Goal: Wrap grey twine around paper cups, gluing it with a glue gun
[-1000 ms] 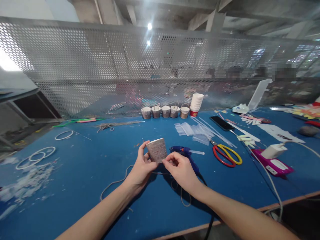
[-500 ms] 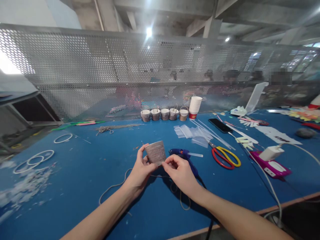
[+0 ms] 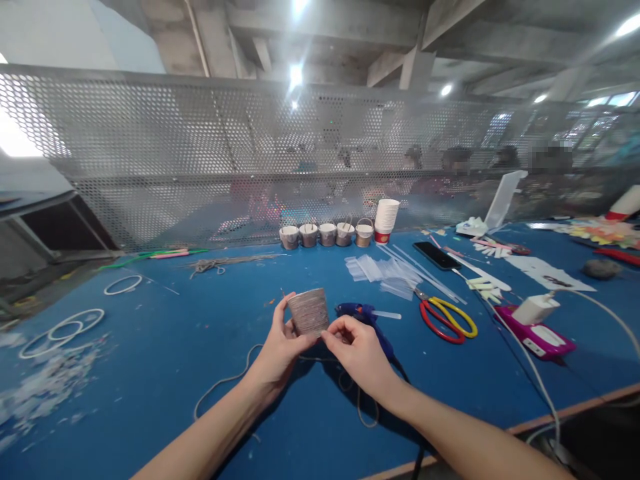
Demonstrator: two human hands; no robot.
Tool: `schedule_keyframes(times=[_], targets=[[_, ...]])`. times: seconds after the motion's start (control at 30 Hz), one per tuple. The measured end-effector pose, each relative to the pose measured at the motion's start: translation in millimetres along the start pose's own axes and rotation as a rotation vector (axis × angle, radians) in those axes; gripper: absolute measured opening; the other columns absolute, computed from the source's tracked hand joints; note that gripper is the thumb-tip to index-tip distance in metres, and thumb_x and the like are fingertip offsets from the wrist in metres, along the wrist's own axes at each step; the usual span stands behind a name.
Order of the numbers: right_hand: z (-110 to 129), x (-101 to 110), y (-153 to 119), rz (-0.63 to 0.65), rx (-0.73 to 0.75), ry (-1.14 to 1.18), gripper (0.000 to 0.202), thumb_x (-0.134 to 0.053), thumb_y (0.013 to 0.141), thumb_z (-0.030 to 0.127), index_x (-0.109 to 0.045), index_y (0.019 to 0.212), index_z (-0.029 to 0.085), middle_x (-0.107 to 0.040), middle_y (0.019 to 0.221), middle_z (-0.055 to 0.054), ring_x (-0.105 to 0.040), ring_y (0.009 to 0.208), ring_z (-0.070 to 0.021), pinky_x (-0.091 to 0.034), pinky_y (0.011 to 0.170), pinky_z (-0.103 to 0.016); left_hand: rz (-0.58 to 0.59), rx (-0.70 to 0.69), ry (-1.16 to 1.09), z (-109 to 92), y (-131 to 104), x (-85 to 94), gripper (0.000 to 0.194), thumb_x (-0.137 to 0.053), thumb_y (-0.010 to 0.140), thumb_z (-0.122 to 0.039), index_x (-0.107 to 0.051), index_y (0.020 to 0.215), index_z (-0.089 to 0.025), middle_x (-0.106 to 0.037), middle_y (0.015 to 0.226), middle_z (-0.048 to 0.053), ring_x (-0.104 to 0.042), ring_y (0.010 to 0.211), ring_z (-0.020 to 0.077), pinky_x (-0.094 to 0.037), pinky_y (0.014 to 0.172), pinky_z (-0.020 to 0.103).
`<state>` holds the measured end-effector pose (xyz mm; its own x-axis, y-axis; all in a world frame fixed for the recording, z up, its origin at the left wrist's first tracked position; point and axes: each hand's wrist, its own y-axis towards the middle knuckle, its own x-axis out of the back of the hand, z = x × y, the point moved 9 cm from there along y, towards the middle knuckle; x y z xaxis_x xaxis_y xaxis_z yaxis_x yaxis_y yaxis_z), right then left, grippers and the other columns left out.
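My left hand [image 3: 284, 347] is wrapped round a small paper cup [image 3: 309, 312] covered in rows of grey-brown cord, held tilted above the blue table. At the cup's lower right edge, my right hand [image 3: 361, 353] pinches with thumb and forefinger; the thin cord appears to be between them, though the tips hide most of it. Loose cord [image 3: 225, 380] loops over the table under both hands. A blue glue gun [image 3: 361, 311] with a clear glue stick in its back lies just beyond my right hand.
Several cord-wrapped cups [image 3: 327, 235] and a stack of white paper cups [image 3: 387, 220] line the mesh partition [image 3: 175, 153]. To the right lie red-and-yellow scissors [image 3: 445, 320], clear glue sticks [image 3: 385, 273], a phone [image 3: 437, 255] and a magenta power strip [image 3: 540, 337]. White rings [image 3: 60, 330] lie left.
The camera view has shifted slightly. Both hands keep their places on the cup, and the right fingertips stay pinched at its lower edge.
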<state>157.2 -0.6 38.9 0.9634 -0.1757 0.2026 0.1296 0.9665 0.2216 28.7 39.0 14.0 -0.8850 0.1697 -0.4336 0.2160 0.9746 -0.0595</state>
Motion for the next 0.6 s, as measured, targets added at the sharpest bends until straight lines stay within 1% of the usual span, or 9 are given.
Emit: schedule_keyframes(times=[0.13,0.33,0.5,0.6], targets=[[3.1,3.3,-0.8,-0.009,0.025,0.011,0.021,-0.055,0.074,0.037,-0.054,0.065,0.018,-0.05,0.056,0.003,-0.043,0.051,-0.0111,-0.037,0.05,-0.023,0.011,0.034,0.026,0.8,-0.1,-0.6,0.093,-0.079,0.051,-0.011,-0.036,0.132,-0.028,-0.07,0.095,0.004,-0.066,0.083,0.0186,-0.047,0.082,0.031],[3.3,4.3,-1.0,-0.023,0.036,-0.002,0.02,-0.056,0.074,0.036,-0.053,0.064,0.019,-0.049,0.056,0.003,-0.044,0.051,-0.0113,-0.038,0.05,-0.023,0.032,0.047,0.023,0.6,-0.3,-2.0,0.094,-0.078,0.05,-0.01,-0.036,0.132,-0.029,-0.07,0.097,0.006,-0.068,0.082,0.0212,-0.048,0.084,0.037],[3.0,3.9,-1.3,-0.026,0.041,-0.009,0.02,-0.056,0.074,0.036,-0.052,0.063,0.019,-0.048,0.054,0.004,-0.043,0.05,-0.0108,-0.037,0.05,-0.023,0.029,0.049,0.012,0.0,-1.0,-2.6,0.095,-0.077,0.049,-0.009,-0.036,0.133,-0.027,-0.071,0.095,0.006,-0.068,0.081,0.0219,-0.05,0.081,0.038],[3.0,3.7,-1.4,-0.025,0.055,-0.012,0.02,-0.056,0.075,0.035,-0.052,0.063,0.019,-0.049,0.054,0.004,-0.043,0.049,-0.0104,-0.037,0.049,-0.023,0.027,0.046,0.008,-1.0,-1.5,-3.3,0.101,-0.074,0.051,-0.007,-0.032,0.139,-0.03,-0.072,0.091,0.003,-0.069,0.078,0.0208,-0.05,0.083,0.038]])
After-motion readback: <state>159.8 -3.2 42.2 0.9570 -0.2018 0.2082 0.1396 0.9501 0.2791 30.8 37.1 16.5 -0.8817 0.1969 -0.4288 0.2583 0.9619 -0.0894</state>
